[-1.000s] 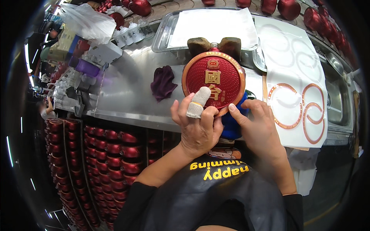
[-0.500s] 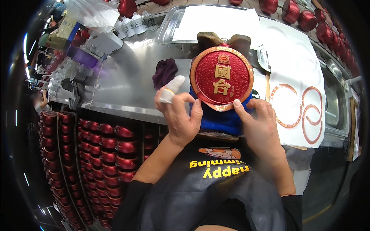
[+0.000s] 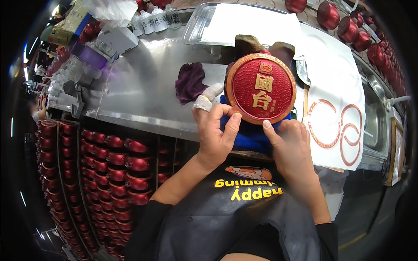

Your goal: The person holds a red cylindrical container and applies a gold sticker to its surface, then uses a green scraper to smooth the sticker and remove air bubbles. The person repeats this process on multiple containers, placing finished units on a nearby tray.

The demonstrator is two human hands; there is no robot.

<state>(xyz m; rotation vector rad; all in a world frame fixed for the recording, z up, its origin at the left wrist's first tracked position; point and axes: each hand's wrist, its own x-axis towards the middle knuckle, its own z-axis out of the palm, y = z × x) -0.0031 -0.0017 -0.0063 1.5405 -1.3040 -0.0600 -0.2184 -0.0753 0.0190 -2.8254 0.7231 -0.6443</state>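
A round, flat-faced red bottle point(image 3: 244, 89) with raised gold characters lies face up, its neck pointing away from me. A copper-orange ring strip point(image 3: 229, 82) runs around the rim of its face. At the lower left rim, my left hand point(image 3: 217, 130) is closed, thumb and a finger pinched at the strip's edge. A whitish cover wraps one of its raised fingers. My right hand point(image 3: 294, 145) presses its thumb on the bottom rim, with the other fingers curled at the bottle's side. Under the bottle are a blue cloth point(image 3: 250, 138) and a dark, worn two-pronged support point(image 3: 247, 45).
Loose orange strips point(image 3: 324, 124) lie on white sheets point(image 3: 337, 65) at the right. A purple cloth point(image 3: 190, 82) sits left of the bottle on the steel table point(image 3: 143, 82). Behind are a metal tray point(image 3: 193, 32) and plastic bottles point(image 3: 148, 22). Red bottles point(image 3: 115, 165) fill racks below left.
The strip's lower part, which stuck out below the rim in a point, now lies along it. My left hand has closed in on the lower left rim. The view has shifted slightly.
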